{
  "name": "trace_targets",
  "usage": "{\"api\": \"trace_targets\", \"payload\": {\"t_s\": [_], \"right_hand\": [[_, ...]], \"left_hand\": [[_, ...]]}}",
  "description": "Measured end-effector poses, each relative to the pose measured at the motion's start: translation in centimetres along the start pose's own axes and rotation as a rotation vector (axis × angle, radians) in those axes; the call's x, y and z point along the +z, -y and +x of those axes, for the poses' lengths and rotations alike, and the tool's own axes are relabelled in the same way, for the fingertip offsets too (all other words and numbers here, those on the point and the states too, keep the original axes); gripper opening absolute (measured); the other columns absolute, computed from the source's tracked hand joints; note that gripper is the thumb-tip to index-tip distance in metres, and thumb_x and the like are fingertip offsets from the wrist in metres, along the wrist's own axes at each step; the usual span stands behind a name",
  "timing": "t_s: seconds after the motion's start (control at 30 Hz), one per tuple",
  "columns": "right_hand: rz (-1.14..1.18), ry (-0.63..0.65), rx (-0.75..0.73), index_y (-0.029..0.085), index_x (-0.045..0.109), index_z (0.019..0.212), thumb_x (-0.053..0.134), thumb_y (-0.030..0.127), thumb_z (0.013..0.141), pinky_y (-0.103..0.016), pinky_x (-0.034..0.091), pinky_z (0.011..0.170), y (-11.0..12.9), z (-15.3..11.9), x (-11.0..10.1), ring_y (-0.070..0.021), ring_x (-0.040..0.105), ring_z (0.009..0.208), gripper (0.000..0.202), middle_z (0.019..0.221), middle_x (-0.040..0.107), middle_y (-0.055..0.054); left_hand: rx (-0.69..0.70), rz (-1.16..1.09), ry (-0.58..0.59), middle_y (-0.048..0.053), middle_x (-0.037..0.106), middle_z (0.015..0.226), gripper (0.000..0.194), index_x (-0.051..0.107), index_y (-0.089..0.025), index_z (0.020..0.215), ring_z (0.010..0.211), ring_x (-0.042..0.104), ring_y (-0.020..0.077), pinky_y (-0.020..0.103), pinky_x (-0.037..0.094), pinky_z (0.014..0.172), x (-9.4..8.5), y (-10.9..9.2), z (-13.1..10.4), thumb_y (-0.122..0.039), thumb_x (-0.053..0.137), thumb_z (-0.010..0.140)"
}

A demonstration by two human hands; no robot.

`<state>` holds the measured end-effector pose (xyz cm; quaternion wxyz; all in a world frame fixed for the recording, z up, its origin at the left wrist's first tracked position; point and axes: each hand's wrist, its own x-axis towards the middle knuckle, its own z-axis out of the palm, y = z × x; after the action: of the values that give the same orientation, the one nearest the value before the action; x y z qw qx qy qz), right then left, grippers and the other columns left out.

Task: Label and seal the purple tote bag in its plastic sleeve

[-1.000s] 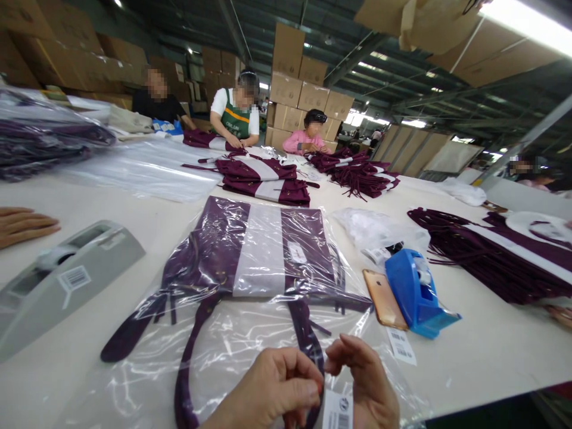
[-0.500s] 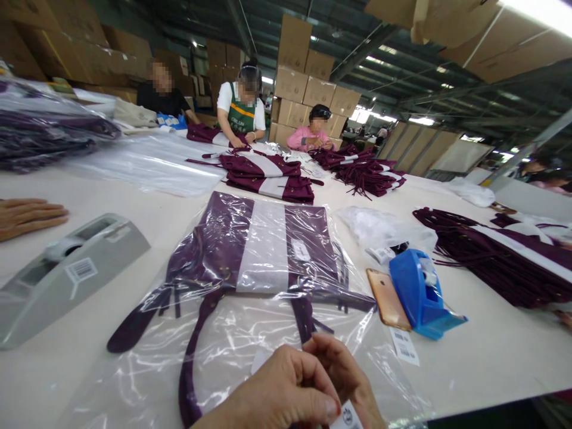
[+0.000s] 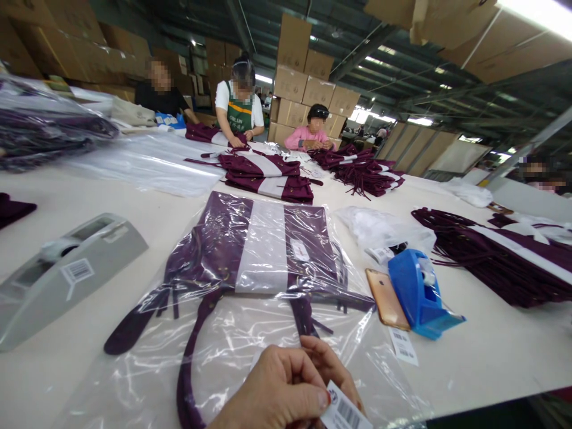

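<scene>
My left hand (image 3: 274,387) is closed, its thumb and finger pinching a white barcode tag (image 3: 347,414) near the bottom edge. Close behind the tag is my right hand (image 3: 333,366), with curled fingers partly covered by the left; what they grip, if anything, is hidden. Both hands are over the lower part of a clear plastic bag (image 3: 250,333). Inside it lies a flat purple handbag (image 3: 223,238), wrapped with a white band (image 3: 263,250) and with its handle loop toward me. A small white label (image 3: 300,250) shows on its right side.
A grey tape dispenser (image 3: 71,274) stands left. To the right are a gold phone (image 3: 386,298), a blue tape dispenser (image 3: 422,298) and a barcode sticker sheet (image 3: 403,347). Purple bags (image 3: 268,173) are piled ahead, more (image 3: 491,256) at right. Several co-workers sit or stand across the table.
The barcode tag has come up and turned, showing more of its face. Another person's hand at the left edge has gone; a purple piece shows there now.
</scene>
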<state>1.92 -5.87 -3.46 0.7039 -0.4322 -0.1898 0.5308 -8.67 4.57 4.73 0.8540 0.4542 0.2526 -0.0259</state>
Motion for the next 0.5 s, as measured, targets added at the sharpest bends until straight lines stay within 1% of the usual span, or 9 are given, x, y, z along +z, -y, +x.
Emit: {"api": "trace_targets", "payload": {"t_s": [0.07, 0.2, 0.3, 0.37, 0.4, 0.5], "right_hand": [[0.0, 0.007, -0.015, 0.029, 0.069, 0.105, 0.088, 0.05, 0.046, -0.036, 0.048, 0.079, -0.2, 0.0, -0.1, -0.0261, 0.065, 0.088, 0.065, 0.091, 0.069, -0.006], [-0.044, 0.017, -0.025, 0.029, 0.068, 0.108, 0.087, 0.05, 0.05, -0.037, 0.047, 0.083, -0.4, 0.0, -0.5, -0.0254, 0.065, 0.089, 0.065, 0.092, 0.068, -0.006], [-0.064, 0.082, -0.036, 0.031, 0.066, 0.112, 0.082, 0.059, 0.054, -0.035, 0.047, 0.084, -0.5, 0.0, -1.0, -0.0247, 0.064, 0.091, 0.066, 0.097, 0.068, -0.006], [-0.08, 0.115, -0.054, 0.033, 0.065, 0.115, 0.08, 0.061, 0.057, -0.035, 0.047, 0.084, -0.6, 0.0, -1.3, -0.0249, 0.063, 0.095, 0.066, 0.102, 0.067, -0.006], [-0.086, 0.116, -0.062, 0.033, 0.065, 0.115, 0.079, 0.059, 0.059, -0.035, 0.047, 0.084, -0.7, 0.0, -1.3, -0.0249, 0.063, 0.096, 0.064, 0.104, 0.067, -0.006], [-0.087, 0.09, -0.07, 0.032, 0.065, 0.115, 0.081, 0.047, 0.065, -0.033, 0.047, 0.082, -0.9, -0.1, -1.4, -0.0241, 0.063, 0.096, 0.055, 0.103, 0.067, -0.007]], "left_hand": [[0.011, 0.001, -0.026, -0.003, 0.047, 0.045, 0.019, 0.05, -0.017, 0.057, 0.036, 0.034, 0.0038, 0.018, 0.017, 0.038, 0.0, 0.0, -0.1, -0.032, 0.062, 0.053], [0.025, 0.006, -0.065, -0.002, 0.048, 0.045, 0.02, 0.05, -0.017, 0.056, 0.036, 0.034, 0.0035, 0.018, 0.017, 0.038, 0.1, 0.1, -0.3, -0.033, 0.062, 0.054], [0.025, -0.007, -0.079, -0.001, 0.051, 0.048, 0.019, 0.05, -0.016, 0.056, 0.036, 0.034, 0.0027, 0.018, 0.017, 0.038, 0.1, 0.0, -0.4, -0.031, 0.062, 0.053], [0.025, -0.013, -0.087, -0.001, 0.051, 0.047, 0.019, 0.05, -0.016, 0.055, 0.036, 0.034, 0.0026, 0.018, 0.017, 0.038, 0.1, 0.0, -0.4, -0.031, 0.062, 0.053], [0.025, -0.015, -0.09, -0.001, 0.05, 0.047, 0.019, 0.05, -0.016, 0.054, 0.036, 0.034, 0.0026, 0.018, 0.017, 0.038, 0.1, 0.0, -0.5, -0.031, 0.062, 0.053], [0.03, -0.016, -0.103, 0.0, 0.052, 0.048, 0.019, 0.05, -0.016, 0.054, 0.036, 0.035, 0.0028, 0.018, 0.016, 0.038, 0.1, 0.1, -0.4, -0.03, 0.062, 0.054]]}}
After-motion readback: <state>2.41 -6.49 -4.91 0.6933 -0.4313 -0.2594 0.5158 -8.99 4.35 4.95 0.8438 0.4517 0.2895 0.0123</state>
